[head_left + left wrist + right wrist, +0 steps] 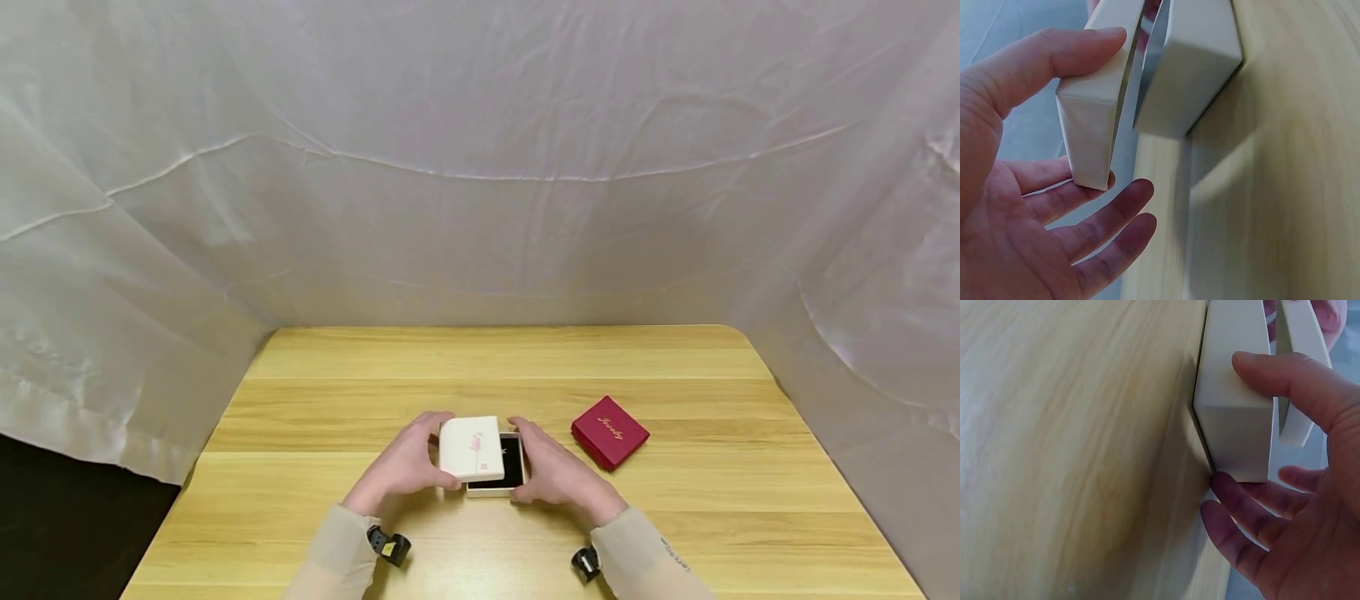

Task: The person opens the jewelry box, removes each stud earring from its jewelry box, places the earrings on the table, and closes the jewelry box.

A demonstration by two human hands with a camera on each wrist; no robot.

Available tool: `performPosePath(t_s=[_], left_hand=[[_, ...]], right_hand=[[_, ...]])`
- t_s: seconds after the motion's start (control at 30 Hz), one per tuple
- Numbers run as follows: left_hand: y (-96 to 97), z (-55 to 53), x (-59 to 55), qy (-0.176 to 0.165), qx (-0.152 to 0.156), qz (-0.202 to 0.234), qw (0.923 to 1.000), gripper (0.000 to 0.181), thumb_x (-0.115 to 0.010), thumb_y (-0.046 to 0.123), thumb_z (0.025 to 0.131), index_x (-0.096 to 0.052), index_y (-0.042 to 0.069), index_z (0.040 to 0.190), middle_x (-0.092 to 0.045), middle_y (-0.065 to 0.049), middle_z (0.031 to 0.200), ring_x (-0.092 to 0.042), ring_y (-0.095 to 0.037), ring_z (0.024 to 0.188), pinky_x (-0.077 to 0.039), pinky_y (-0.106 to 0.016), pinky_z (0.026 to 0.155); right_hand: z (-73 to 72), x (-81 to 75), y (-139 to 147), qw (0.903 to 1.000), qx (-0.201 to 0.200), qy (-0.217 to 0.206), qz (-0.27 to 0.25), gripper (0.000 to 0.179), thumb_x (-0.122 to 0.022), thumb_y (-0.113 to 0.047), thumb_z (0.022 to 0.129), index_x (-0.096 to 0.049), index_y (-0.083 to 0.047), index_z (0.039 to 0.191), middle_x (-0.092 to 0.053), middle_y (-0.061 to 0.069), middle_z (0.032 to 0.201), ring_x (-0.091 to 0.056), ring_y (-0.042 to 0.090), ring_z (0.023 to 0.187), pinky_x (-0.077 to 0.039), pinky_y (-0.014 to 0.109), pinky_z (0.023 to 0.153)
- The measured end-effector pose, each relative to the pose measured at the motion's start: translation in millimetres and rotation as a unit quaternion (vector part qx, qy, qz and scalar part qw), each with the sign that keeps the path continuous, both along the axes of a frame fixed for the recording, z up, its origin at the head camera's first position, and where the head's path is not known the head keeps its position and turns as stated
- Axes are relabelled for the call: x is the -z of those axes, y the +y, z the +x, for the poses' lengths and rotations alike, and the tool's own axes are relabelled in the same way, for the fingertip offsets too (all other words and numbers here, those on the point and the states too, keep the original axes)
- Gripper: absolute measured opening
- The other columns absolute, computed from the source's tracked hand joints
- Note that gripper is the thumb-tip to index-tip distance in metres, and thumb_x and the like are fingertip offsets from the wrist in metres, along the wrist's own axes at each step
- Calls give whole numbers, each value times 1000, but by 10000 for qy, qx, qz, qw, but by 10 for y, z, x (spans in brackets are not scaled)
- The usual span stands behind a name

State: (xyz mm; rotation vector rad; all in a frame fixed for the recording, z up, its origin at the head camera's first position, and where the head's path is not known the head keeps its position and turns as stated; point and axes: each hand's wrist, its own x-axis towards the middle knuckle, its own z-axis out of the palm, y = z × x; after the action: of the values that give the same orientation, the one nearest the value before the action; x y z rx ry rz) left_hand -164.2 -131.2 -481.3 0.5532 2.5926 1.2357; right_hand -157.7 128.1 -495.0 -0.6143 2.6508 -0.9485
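Note:
My left hand [409, 460] grips a white box lid [471, 450] with a pink flower print, its thumb on the near side and fingers round the far side. The lid hangs just above the white box base [495, 492], shifted left of it, and a gap parts the two in the left wrist view. Black lining shows inside the base, partly covered by the lid. Thumb and fingers of my right hand [553, 468] hold the base by its near and far sides. In the right wrist view the base [1235, 394] rests on the table.
A dark red jewelry box [610, 432] with gold lettering lies to the right of my right hand, turned at an angle. The wooden table [337, 358] is bordered by pale cloth [487, 233] at the back and sides.

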Motion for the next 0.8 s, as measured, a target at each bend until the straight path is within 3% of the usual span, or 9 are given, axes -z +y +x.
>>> performPosePath(t_s=[0.17,0.5,0.8], left_hand=[[-166,-24,-30,-40,-372,8,9993,101,-93,10,57,-42,-4,142,-54,-12,128,-58,-26,99,-52,-41,81],[-501,-189,1,-116,-1160,-57,9932,100,-94,11,57,-44,-4,142,-55,-16,128,-61,-28,97,-52,-39,78],[-618,-407,95,-375,-1452,-260,9883,103,-94,13,59,-39,-6,144,-58,-16,115,-60,-27,94,-51,-36,76]], right_hand=[[-17,7,12,9997,-147,209,25,93,-91,-14,64,-42,-1,141,-50,13,135,-51,29,119,-41,49,103],[-26,1,39,9995,-189,254,25,91,-92,-15,65,-43,0,140,-51,12,135,-51,28,118,-41,49,103],[-5,-8,16,9996,-160,178,178,91,-91,-19,67,-41,1,141,-49,15,138,-49,31,124,-39,49,105]])
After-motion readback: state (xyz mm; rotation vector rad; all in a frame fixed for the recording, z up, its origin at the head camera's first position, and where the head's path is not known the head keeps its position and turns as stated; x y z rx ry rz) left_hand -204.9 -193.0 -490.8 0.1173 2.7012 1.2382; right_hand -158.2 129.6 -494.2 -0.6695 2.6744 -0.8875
